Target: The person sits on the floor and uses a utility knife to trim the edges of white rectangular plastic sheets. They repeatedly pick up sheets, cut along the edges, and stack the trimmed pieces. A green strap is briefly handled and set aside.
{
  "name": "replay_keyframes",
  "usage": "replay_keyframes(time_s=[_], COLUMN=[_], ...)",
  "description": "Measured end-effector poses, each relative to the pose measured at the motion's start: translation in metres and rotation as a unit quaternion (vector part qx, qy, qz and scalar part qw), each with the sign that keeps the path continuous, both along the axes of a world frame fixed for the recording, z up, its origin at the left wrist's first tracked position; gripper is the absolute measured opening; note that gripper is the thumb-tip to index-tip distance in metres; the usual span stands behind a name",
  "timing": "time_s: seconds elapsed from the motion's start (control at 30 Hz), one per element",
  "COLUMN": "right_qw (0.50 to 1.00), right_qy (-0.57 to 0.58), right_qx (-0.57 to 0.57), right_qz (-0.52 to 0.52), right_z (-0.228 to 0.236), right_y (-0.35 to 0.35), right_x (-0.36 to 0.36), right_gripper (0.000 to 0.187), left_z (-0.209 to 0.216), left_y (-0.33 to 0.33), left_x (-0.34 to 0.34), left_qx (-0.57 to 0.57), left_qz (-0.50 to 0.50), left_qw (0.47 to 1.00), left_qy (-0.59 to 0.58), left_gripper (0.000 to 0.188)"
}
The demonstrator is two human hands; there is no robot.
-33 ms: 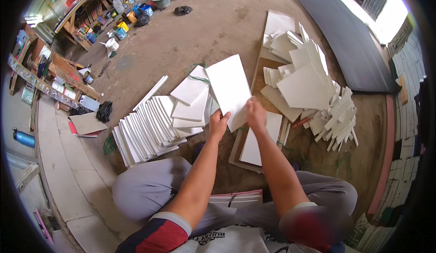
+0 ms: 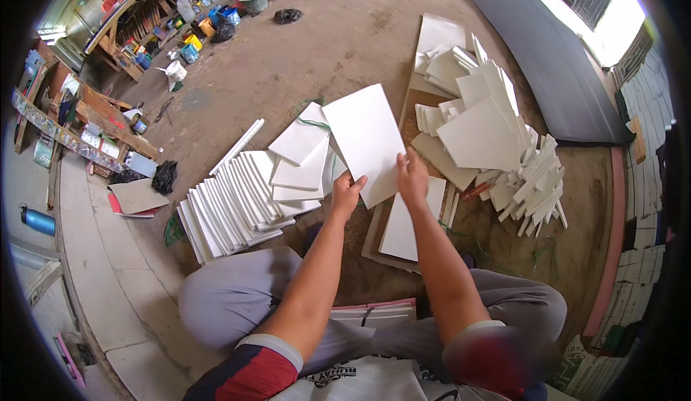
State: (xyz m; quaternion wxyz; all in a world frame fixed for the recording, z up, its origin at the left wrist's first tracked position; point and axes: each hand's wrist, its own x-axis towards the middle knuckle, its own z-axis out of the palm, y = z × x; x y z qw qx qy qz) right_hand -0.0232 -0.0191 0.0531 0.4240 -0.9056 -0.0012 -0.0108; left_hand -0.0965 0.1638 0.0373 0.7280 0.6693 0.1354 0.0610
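Note:
I hold a rectangular white board (image 2: 366, 142) tilted in front of me. My left hand (image 2: 348, 195) is closed on its lower left edge, thumb on the upper face. At its lower right edge is my right hand (image 2: 412, 178), fingers bent against the board. To the left, a fanned row of white boards (image 2: 234, 203) lies on the floor, with a few loose white boards (image 2: 299, 140) beside it. A strand of green string (image 2: 314, 123) crosses the loose ones. Below my right hand another white board (image 2: 404, 224) rests on a larger backing sheet.
A heaped pile of white offcuts (image 2: 475, 138) stands to the right, a reddish-brown object (image 2: 475, 191) at its near side. A long dark sheet (image 2: 540, 62) lies beyond. Buckets and bottles line a wooden bench (image 2: 115, 23) at far left. Bound white sheets (image 2: 374, 316) sit between my legs.
My right hand has shifted slightly right and up along the board's edge. The board has tipped a little to the left; my left hand keeps its grip.

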Motion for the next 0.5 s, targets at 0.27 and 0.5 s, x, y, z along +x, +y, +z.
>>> replay_keyframes(time_s=[0.27,0.5], right_qw=[0.952,0.971], right_qy=[-0.097,-0.021], right_qx=[0.287,0.132], right_qz=[-0.051,-0.198], right_z=[0.002,-0.050], right_y=[-0.072,-0.096], right_x=[-0.002,-0.067], right_gripper=[0.063,0.064], left_z=[0.019,-0.024], left_y=[-0.050,-0.096], left_x=[0.012,-0.016], left_qx=[-0.041,0.306], left_qz=[-0.096,-0.037], left_qw=[0.994,0.950], left_qy=[0.022,0.048], left_gripper=[0.052,0.049])
